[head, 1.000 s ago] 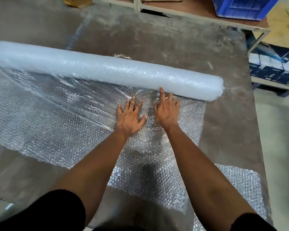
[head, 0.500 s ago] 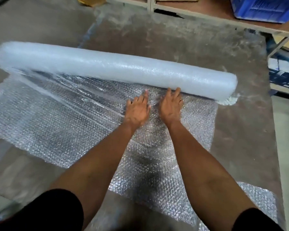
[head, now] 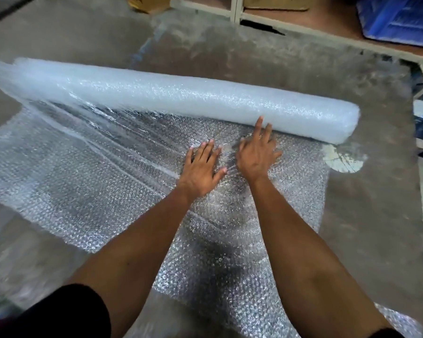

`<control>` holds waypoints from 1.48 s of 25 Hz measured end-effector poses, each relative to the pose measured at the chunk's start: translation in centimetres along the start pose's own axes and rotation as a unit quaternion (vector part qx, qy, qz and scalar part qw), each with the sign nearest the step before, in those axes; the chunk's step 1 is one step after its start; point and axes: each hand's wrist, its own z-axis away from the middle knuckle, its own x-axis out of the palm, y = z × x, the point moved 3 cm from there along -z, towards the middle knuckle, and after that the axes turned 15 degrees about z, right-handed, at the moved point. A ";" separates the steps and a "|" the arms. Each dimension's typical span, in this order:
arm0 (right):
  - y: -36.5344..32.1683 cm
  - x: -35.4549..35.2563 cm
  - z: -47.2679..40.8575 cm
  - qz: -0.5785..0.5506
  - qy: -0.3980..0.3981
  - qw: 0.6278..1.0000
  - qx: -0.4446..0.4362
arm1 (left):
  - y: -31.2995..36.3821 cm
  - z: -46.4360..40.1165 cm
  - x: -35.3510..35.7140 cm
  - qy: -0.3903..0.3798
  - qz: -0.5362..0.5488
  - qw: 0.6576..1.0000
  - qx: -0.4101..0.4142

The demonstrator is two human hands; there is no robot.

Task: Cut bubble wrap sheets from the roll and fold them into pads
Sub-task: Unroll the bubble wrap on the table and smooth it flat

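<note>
Your left hand [head: 202, 168] flat, fingers spread, pins unrolled bubble wrap sheet [head: 88, 181] to counter [head: 366, 215]. Your right hand [head: 257, 152] open too, fingertips nudging bubble wrap roll [head: 181, 101], likely pushing it away to pay out length. No cutter visible.

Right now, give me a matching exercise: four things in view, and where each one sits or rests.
Things:
1. bubble wrap roll
2. left hand
3. right hand
4. blue crate

Places:
A. flat on the unrolled sheet, short of the roll
B. far right, on the shelf
C. fingertips reaching the roll
D. across the table, beyond both hands

Pairs: 1-D, 2-A, 3-C, 4-B
</note>
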 end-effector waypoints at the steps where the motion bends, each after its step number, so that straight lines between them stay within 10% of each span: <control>1: -0.5 0.3 0.6 -0.009 -0.011 1.000 -0.012 | 0.2 0.1 0.0 0.001 0.006 1.000 -0.003; 14: -8.4 1.0 8.3 -0.050 -0.060 0.966 -0.247 | -5.6 7.4 -5.1 0.058 0.007 0.998 -0.035; 26: -30.5 -2.5 7.5 0.004 0.011 0.953 -0.303 | -29.5 4.2 -19.2 0.209 0.043 0.975 -0.061; 37: -47.7 -3.0 6.0 0.070 0.112 0.983 -0.127 | -41.0 2.2 -24.0 0.096 -0.129 0.982 0.097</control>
